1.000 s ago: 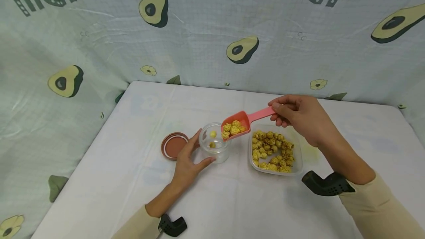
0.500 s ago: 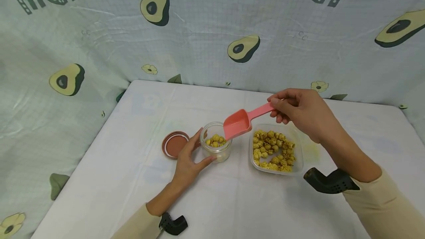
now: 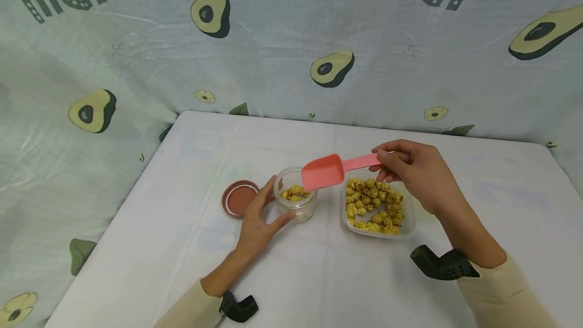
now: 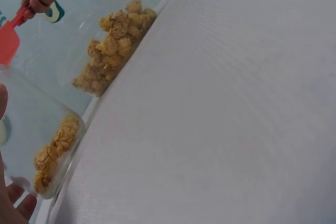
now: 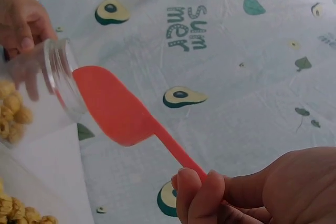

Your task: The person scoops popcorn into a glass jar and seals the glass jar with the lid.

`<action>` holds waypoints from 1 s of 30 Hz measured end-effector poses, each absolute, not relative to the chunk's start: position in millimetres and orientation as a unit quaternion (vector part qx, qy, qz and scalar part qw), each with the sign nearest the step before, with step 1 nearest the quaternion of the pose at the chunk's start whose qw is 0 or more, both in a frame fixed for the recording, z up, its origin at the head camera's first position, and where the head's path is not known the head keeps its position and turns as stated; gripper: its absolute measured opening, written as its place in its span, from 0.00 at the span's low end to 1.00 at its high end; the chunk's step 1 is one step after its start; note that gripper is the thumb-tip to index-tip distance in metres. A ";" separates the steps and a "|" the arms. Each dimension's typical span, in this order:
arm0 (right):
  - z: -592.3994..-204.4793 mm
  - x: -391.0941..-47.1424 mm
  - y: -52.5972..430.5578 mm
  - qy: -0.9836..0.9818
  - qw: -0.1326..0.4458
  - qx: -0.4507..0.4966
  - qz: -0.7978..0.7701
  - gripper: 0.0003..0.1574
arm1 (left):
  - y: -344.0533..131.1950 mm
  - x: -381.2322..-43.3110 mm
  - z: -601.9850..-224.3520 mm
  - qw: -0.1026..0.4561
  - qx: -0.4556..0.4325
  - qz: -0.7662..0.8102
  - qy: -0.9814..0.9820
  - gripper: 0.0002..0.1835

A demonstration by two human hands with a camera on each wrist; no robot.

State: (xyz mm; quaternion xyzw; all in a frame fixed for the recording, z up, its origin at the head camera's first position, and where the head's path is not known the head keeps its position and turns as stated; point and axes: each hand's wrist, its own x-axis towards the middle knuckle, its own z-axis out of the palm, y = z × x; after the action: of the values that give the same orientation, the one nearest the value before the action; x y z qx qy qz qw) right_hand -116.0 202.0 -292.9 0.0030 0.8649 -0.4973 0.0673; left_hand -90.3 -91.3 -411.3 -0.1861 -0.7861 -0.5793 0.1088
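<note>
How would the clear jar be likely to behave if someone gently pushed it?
The clear jar would probably hold its shape, as its walls look smooth and stiff. It may slide rather than tip at first, since it stands upright and looks squat. If knocked over, it could roll on its round side and spill popcorn, because its mouth is open.

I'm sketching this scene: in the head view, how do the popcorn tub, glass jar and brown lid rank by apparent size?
1. Popcorn tub, clearly largest
2. Glass jar
3. Brown lid, smallest
</note>
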 end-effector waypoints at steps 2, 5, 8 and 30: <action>-297.9 -114.4 203.2 0.849 0.067 0.008 -0.524 0.24 | -91.2 -89.9 -409.9 0.120 -0.189 -0.575 -0.787 0.42; -305.1 -111.9 204.4 0.826 0.071 0.017 -0.559 0.25 | -91.3 -89.2 -408.1 0.143 -0.198 -0.569 -0.785 0.41; -311.2 -107.3 207.2 0.817 0.066 0.028 -0.572 0.26 | -90.8 -88.2 -407.0 0.155 -0.206 -0.569 -0.781 0.41; -317.5 -73.9 268.8 0.852 -0.099 0.086 -0.507 0.25 | -78.2 -69.0 -403.0 0.306 -0.306 -0.640 -0.635 0.27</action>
State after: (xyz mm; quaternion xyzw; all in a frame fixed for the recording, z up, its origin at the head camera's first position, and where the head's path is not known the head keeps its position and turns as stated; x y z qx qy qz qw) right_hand -73.9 268.8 -317.5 0.0856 0.8519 -0.5071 -0.0985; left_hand -69.0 -78.2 -403.0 -0.3058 -0.6349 -0.6399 0.3065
